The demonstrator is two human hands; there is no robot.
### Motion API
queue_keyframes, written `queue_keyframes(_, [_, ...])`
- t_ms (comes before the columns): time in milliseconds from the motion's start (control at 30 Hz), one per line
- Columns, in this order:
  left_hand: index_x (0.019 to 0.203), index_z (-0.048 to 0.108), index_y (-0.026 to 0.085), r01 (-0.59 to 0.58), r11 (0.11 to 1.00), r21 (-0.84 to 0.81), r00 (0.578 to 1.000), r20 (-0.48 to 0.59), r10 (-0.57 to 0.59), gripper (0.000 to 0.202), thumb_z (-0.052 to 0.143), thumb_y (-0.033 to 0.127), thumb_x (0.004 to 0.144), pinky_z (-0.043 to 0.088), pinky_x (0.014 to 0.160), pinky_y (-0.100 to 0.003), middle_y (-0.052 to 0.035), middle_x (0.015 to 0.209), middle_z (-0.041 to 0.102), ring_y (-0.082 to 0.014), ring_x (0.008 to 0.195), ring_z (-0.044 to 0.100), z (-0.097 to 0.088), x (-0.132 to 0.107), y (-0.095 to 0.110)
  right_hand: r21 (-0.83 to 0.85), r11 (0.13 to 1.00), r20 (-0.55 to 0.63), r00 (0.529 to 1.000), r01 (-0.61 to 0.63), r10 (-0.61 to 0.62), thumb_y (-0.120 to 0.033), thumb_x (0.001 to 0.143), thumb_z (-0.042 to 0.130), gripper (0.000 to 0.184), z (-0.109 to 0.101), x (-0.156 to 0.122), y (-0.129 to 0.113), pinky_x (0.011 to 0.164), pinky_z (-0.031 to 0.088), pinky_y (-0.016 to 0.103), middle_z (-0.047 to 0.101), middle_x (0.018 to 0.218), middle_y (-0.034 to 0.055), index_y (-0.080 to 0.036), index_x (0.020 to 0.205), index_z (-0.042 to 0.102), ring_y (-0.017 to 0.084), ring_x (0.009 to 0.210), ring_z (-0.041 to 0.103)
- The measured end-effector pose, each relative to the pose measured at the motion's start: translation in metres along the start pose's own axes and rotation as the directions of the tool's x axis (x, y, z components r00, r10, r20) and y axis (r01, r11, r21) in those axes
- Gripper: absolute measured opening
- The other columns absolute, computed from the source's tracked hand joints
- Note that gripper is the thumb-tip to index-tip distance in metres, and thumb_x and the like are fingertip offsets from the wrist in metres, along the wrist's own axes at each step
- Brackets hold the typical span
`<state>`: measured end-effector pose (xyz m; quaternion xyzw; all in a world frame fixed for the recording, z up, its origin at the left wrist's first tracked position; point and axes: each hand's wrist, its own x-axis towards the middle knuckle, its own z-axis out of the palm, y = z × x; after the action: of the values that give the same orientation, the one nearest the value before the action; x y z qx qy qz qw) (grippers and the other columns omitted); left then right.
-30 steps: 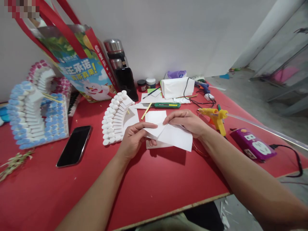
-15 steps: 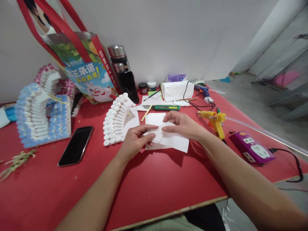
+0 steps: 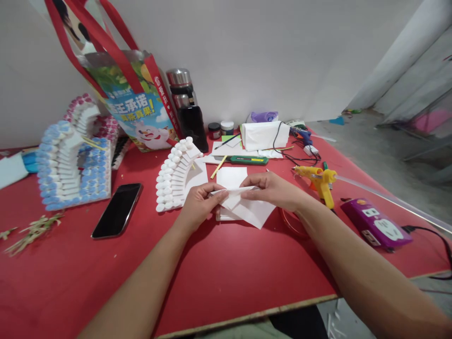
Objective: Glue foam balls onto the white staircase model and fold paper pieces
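Between both hands is a sheet of white paper, folded along its upper edge, its lower corner hanging toward me. My left hand pinches the left end of the fold between thumb and fingers. At the fold's right part, my right hand grips the paper, thumb in front and fingers behind. Under and behind it lies a stack of white paper, partly covered. Left of my left hand stands a curved white model edged with round white pieces.
A green utility knife lies behind the paper. At right are a yellow glue gun and a purple power strip. A phone, blue-and-white model, shopping bag and steel flask are at left.
The paper has been lifted and tilted, its fold now raised between my fingers. Both hands have closed more firmly on it. The whole view has shifted slightly.
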<state>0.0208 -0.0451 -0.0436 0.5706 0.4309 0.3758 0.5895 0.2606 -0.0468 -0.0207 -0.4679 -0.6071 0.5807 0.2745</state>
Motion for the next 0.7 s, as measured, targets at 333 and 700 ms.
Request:
queue_keyframes(333, [0.102,0.072,0.016,0.007,0.993,-0.118,1.0,0.016,-0.005,0.031,0.08,0.04,0.085,0.055,0.053,-0.024,-0.0016,0.068,0.074,-0.014,0.052,0.067,0.0022,-0.0012,0.0021,0.031,0.999,0.009,1.0,-0.013,0.012,-0.049,0.087,0.075,0.04,0.0024,-0.0006,0.0011,0.065,0.052,0.029,0.08,0.09,0.0072,-0.017,0.11,0.083,0.019,0.075,0.07])
queue_keyframes(700, [0.104,0.081,0.014,0.001,0.91,-0.416,0.991,0.124,0.055,0.019,0.073,0.019,0.087,0.059,0.061,-0.026,-0.0082,0.067,0.078,-0.0219,0.063,0.078,-0.0016,-0.0002,0.0042,0.234,0.954,-0.1,0.981,0.188,-0.169,-0.022,0.081,0.08,0.02,-0.0032,-0.0006,0.0022,0.085,0.053,0.027,0.081,0.104,0.0027,-0.027,0.099,0.086,0.018,0.096,0.071])
